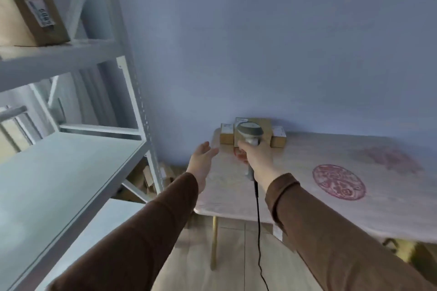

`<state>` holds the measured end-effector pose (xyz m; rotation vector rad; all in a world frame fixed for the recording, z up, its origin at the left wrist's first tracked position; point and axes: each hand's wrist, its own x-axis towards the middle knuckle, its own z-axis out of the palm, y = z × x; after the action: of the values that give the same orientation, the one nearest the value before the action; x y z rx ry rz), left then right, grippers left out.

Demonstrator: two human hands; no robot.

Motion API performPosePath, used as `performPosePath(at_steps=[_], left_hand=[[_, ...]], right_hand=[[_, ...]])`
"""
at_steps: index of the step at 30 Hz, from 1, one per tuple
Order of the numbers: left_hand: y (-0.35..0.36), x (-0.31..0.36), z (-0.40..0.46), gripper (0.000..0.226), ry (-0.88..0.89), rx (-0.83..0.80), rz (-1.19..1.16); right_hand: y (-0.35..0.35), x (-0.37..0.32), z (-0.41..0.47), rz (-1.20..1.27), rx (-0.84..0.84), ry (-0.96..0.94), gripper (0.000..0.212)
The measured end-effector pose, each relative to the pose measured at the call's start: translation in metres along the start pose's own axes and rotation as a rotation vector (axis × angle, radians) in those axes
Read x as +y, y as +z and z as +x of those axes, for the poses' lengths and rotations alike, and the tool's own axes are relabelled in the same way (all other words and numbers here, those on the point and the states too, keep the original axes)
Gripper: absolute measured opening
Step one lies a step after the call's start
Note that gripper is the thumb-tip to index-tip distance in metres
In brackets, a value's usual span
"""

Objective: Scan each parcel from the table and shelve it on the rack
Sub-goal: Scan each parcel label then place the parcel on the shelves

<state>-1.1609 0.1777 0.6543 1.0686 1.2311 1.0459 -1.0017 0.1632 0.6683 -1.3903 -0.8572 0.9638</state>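
I see my right hand (256,155) closed around the handle of a grey barcode scanner (250,133), whose head points toward the parcels at the far corner of the table (354,196). A black cable (259,220) hangs down from the bottom of the handle toward the wooden floor. My left hand (202,160) is stretched forward with an open grip, fingers straight, holding nothing, just beside the left edge of the table.

Three small cardboard parcels (226,136) with white labels stand together against the blue wall; the middle one is larger and partly hidden behind the scanner head. The table carries a pale cloth with a round red emblem (338,182).

At my left stands the white metal rack (132,92). On its upper shelf rests a cardboard box (30,7) with a label showing digits that I cannot read surely. The shelf below it shows a bare grey board.
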Motion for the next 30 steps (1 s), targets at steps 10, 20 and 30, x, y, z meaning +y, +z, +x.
performPosePath(at_steps=[10, 20, 30], left_hand=[[0.223, -0.036, 0.140, 0.068, -0.126, -0.152, 0.059], [0.347, -0.064, 0.238, 0.056, -0.189, -0.148, 0.107], [0.404, -0.098, 0.373, 0.060, -0.232, -0.145, 0.108]], right_hand=[[-0.193, 0.031, 0.178, -0.149, 0.215, 0.051, 0.014], [-0.270, 0.060, 0.317, -0.146, 0.238, 0.098, 0.014], [-0.238, 0.115, 0.461, -0.151, 0.230, 0.113, 0.018]])
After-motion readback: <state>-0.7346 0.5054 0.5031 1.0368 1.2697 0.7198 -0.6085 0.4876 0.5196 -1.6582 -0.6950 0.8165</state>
